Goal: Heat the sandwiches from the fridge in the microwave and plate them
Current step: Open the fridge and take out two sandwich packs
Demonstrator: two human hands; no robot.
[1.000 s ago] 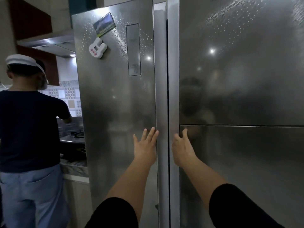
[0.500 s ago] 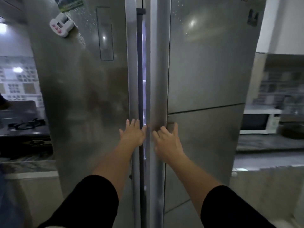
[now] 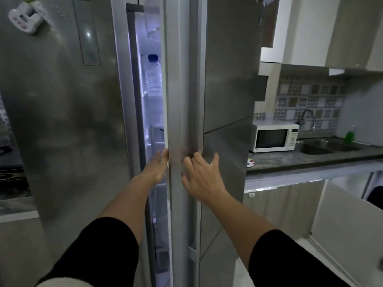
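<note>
I am looking down my two black sleeves, both cut off by the bottom edge. My left hand (image 3: 155,169) is reaching into the gap of the fridge (image 3: 62,121), its fingers lying fairly straight along the inner edge of the right door (image 3: 226,79); the fingertips are partly hiding behind that edge, so I cannot tell how much they are hooking it. My right hand (image 3: 200,177) is pressing on the door's outer face with fingers spread and only slightly bent, gripping nothing. The door is standing ajar, and the lit interior is showing only as a narrow strip. In it I am making out a bottle (image 3: 153,77) with a blue cap on a door shelf; the rest is glare and blur. Sandwiches are not showing in that strip. Farther right, a white microwave (image 3: 274,137) is sitting on the table (image 3: 310,158) just beside the sink (image 3: 323,147).
</note>
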